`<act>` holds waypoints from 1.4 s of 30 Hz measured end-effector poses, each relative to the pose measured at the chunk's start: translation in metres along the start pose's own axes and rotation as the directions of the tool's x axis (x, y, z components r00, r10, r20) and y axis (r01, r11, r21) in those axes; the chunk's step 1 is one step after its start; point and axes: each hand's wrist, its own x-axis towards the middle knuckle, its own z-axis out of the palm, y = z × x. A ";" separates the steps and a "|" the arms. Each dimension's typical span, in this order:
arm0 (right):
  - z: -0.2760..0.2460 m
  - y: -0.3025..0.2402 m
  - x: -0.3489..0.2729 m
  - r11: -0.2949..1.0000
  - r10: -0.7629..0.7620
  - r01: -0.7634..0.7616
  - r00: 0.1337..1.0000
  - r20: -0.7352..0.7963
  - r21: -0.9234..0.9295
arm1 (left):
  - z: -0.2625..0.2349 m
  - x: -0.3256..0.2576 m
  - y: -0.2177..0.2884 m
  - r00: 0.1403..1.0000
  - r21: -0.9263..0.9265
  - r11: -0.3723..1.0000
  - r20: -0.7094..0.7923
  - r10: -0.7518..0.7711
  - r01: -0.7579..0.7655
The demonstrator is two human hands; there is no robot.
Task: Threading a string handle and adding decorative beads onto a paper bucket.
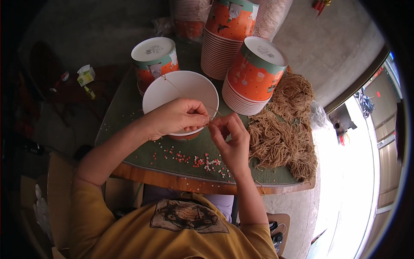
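Note:
A white-lined paper bucket (159, 95) stands mouth up on the table in front of me. A thin brown cord (174, 85) is fixed at its far left rim and runs across the mouth toward the near right rim. There my left hand (183, 115), reaching over the bucket, pinches the cord. My right hand (232, 140) pinches it too, just outside the same rim, fingertips nearly meeting those of my left. The exact spot between the fingertips is partly hidden.
Small red and white discs (207, 162) lie scattered near the table's front edge. Bundles of brown cord (280, 140) cover the right side. Upturned orange buckets stand behind: a single (155, 56), a short stack (250, 77) and a tall stack (224, 52). Cardboard boxes (62, 190) sit lower left.

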 end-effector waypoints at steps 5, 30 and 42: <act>0.007 -0.001 -0.005 0.991 0.089 -0.082 0.994 -0.068 0.102 | 0.002 0.000 0.002 1.000 0.005 1.000 -0.004 0.019 -0.019; 0.028 -0.010 -0.016 0.982 -0.113 0.087 0.981 -0.156 -0.165 | -0.001 -0.009 0.010 1.000 -0.022 1.000 0.015 0.001 -0.001; 0.020 -0.006 -0.006 0.989 0.112 -0.097 0.983 -0.143 0.108 | 0.015 -0.016 0.003 0.937 0.352 0.895 -0.109 0.331 -0.275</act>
